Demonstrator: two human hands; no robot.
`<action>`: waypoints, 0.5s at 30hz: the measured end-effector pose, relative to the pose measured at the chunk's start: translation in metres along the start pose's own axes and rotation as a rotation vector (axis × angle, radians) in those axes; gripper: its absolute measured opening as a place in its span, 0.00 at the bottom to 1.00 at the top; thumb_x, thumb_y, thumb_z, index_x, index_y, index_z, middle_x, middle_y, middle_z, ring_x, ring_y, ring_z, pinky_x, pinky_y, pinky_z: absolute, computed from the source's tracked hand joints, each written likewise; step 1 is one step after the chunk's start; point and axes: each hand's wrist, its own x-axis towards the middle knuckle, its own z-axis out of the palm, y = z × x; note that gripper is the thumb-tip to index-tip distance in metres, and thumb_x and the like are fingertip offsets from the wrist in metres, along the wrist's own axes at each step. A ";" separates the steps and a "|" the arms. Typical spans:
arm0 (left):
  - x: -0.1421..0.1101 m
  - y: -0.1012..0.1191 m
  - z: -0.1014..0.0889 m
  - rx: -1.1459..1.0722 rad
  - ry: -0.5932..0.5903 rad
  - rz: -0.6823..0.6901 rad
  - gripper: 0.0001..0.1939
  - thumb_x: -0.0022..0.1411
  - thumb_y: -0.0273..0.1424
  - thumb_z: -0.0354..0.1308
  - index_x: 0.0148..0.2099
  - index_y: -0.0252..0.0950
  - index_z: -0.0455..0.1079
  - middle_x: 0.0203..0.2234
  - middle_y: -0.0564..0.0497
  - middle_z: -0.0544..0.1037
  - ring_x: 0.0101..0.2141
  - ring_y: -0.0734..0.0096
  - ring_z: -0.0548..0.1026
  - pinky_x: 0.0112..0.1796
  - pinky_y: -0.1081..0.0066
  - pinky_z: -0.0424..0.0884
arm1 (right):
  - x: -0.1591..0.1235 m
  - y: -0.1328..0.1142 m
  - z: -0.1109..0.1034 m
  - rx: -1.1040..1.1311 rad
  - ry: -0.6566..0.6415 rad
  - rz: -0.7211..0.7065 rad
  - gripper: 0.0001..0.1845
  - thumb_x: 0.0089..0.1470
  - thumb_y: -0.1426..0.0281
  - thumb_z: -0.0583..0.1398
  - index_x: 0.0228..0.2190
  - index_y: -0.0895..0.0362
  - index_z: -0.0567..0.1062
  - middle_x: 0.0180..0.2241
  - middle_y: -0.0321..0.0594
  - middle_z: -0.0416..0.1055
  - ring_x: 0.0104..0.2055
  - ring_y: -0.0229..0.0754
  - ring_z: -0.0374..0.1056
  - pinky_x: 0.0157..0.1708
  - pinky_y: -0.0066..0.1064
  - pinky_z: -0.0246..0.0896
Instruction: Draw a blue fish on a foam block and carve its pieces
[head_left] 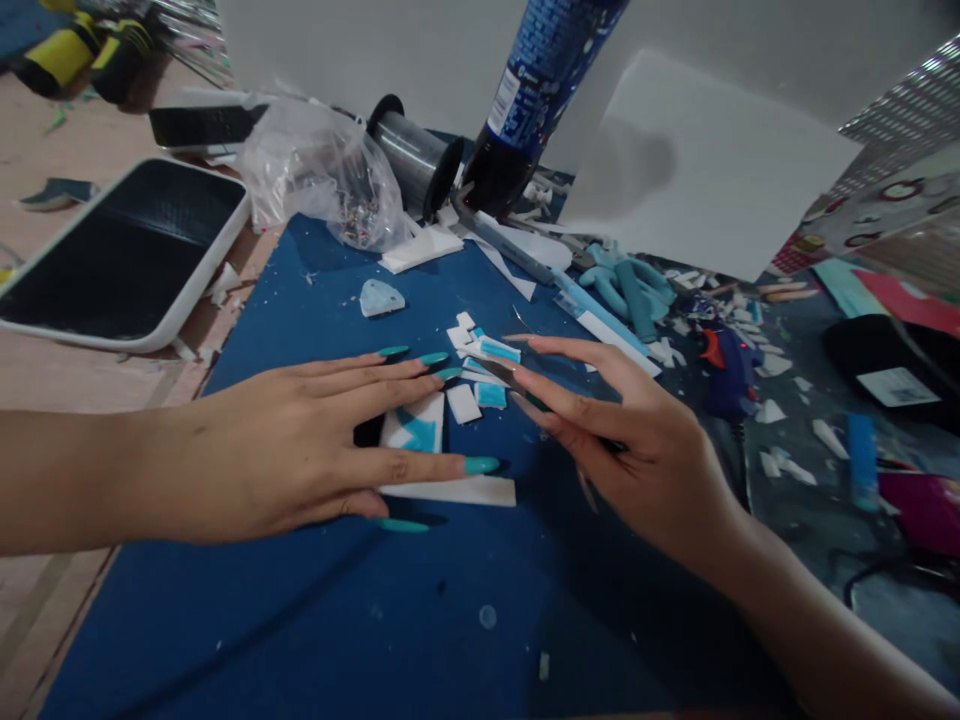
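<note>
My left hand (315, 450) lies flat with long turquoise nails, its fingers spread over a white piece with a blue patch (420, 425) and a white strip (487, 490). Between my right hand's (626, 420) thumb and fingers is a slim tool with a pointed metal blade (496, 370), its handle mostly hidden. The blade's tip reaches into a small pile of cut white and blue pieces (491, 395) just beyond the left fingertips. Everything here rests on a dark blue board (480, 570). A pale rounded chip (381, 298) lies farther back on it.
A phone (120, 250) lies at left, near a clear plastic bag (322, 170) and a spool (416, 155). Behind stands a dark bottle (517, 120). Teal-handled scissors (634, 290), a blue glue gun (727, 370) and white scraps lie at right. A white panel (697, 160) leans behind.
</note>
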 end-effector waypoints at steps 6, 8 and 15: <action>0.006 0.007 -0.010 0.200 0.037 -0.060 0.33 0.81 0.53 0.40 0.78 0.44 0.54 0.58 0.37 0.77 0.58 0.43 0.76 0.54 0.47 0.80 | 0.000 -0.005 0.001 -0.049 0.079 0.005 0.20 0.67 0.81 0.61 0.54 0.54 0.84 0.57 0.54 0.79 0.60 0.56 0.77 0.51 0.44 0.80; 0.008 0.006 -0.012 0.216 0.037 -0.071 0.39 0.80 0.56 0.39 0.79 0.36 0.49 0.54 0.35 0.78 0.52 0.42 0.77 0.50 0.47 0.81 | 0.001 -0.006 0.001 -0.029 0.090 -0.014 0.21 0.66 0.83 0.61 0.54 0.55 0.84 0.53 0.52 0.81 0.61 0.55 0.76 0.51 0.41 0.80; 0.004 0.008 -0.006 0.272 0.124 -0.137 0.46 0.78 0.60 0.37 0.73 0.22 0.57 0.51 0.35 0.76 0.50 0.41 0.77 0.52 0.47 0.78 | -0.008 -0.015 0.001 -0.051 0.080 -0.041 0.24 0.66 0.83 0.61 0.57 0.51 0.80 0.57 0.49 0.78 0.54 0.52 0.81 0.44 0.38 0.83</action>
